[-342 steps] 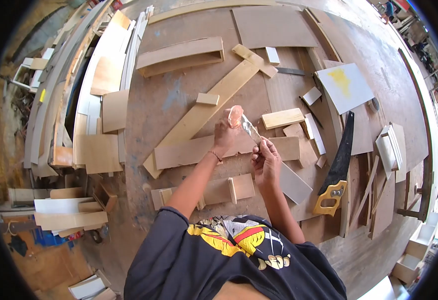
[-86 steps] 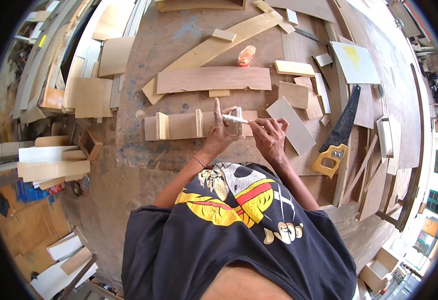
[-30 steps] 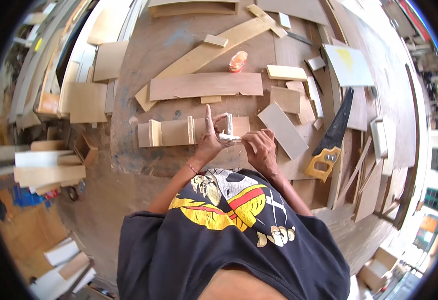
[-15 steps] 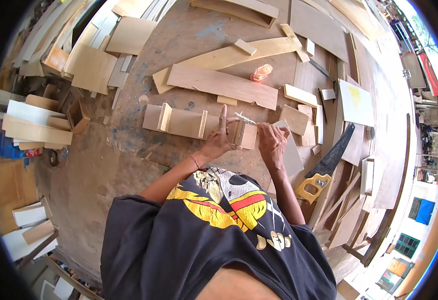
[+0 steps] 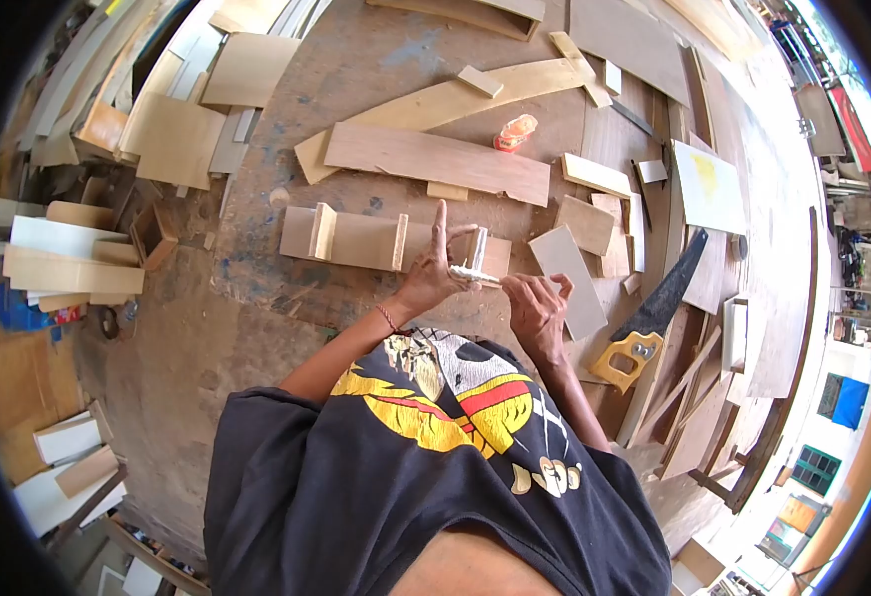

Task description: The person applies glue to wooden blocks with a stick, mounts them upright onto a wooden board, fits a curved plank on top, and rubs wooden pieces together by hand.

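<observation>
A long wooden board [image 5: 360, 242] lies on the table with several short upright wooden slats across it. My left hand [image 5: 429, 281] grips the rightmost slat [image 5: 479, 248], its index finger stretched away from me. In my right hand [image 5: 539, 310] is a thin stick [image 5: 491, 279], pinched between the fingers. White, glue-like paste coats its tip, which is at the near end of that slat, close to my left thumb. Beyond the board lies a longer plank [image 5: 435, 162], and an open orange-and-white container [image 5: 515, 133] stands behind it.
A handsaw [image 5: 651, 316] with a yellow handle lies at the right. Between it and the board are a grey-brown panel [image 5: 568, 281] and several offcuts [image 5: 586, 224]. Stacked sheets [image 5: 179, 139] stand at the left, beside the worktable [image 5: 256, 268]. A yellow-stained white panel [image 5: 707, 189] lies farther right.
The stick's coated tip has moved from the far end of the slat to its near end, towards me. My right hand has come nearer my body; my left stays at the slat.
</observation>
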The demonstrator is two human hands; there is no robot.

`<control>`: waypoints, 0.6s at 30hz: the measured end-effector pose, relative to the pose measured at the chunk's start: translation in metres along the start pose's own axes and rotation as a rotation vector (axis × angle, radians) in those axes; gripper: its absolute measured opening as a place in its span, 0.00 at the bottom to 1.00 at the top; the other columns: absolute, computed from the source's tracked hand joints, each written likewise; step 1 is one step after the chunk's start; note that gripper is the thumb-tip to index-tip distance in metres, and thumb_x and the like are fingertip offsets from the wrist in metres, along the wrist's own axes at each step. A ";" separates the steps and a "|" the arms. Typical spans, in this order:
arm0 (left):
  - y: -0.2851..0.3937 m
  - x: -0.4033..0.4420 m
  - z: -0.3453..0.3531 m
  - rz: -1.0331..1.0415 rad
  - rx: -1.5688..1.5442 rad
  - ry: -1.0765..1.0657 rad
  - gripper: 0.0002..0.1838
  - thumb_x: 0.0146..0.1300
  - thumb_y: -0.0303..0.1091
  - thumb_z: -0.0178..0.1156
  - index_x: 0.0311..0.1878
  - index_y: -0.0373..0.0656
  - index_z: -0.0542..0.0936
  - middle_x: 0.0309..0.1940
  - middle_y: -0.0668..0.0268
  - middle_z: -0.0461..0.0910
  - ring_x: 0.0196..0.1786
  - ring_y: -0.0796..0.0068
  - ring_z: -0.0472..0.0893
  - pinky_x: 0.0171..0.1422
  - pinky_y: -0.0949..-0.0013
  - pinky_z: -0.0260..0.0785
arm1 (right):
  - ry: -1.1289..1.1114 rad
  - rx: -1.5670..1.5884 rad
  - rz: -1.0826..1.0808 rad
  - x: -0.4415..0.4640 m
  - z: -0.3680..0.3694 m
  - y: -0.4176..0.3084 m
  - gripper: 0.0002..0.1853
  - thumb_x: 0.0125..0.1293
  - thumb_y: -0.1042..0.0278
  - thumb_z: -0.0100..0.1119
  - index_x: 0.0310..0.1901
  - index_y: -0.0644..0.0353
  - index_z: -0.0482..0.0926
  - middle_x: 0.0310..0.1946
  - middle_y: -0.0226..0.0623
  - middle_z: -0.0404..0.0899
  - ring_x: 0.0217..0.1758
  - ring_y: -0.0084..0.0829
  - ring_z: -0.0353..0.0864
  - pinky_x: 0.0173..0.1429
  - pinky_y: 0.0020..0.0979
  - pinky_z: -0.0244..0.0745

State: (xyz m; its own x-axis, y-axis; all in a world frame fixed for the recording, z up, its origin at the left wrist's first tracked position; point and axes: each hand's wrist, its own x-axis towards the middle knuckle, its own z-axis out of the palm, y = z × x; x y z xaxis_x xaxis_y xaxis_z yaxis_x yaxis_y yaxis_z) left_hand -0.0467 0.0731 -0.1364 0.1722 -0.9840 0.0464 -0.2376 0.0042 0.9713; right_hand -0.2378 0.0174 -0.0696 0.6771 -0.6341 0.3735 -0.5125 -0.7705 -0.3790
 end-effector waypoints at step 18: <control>0.012 0.002 -0.002 -0.055 0.079 -0.014 0.74 0.37 0.35 0.78 0.73 0.40 0.26 0.61 0.58 0.70 0.46 0.64 0.76 0.50 0.69 0.71 | 0.012 0.127 0.133 -0.001 0.001 -0.007 0.05 0.58 0.75 0.62 0.35 0.54 0.79 0.30 0.29 0.82 0.34 0.29 0.80 0.50 0.34 0.61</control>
State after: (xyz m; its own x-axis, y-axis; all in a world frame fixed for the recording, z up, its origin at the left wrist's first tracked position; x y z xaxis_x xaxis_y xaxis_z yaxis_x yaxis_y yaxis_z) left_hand -0.0471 0.0718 -0.1245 0.1735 -0.9848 -0.0105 -0.3033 -0.0635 0.9508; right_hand -0.2342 0.0236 -0.0686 0.6007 -0.7315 0.3227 -0.5261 -0.6656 -0.5294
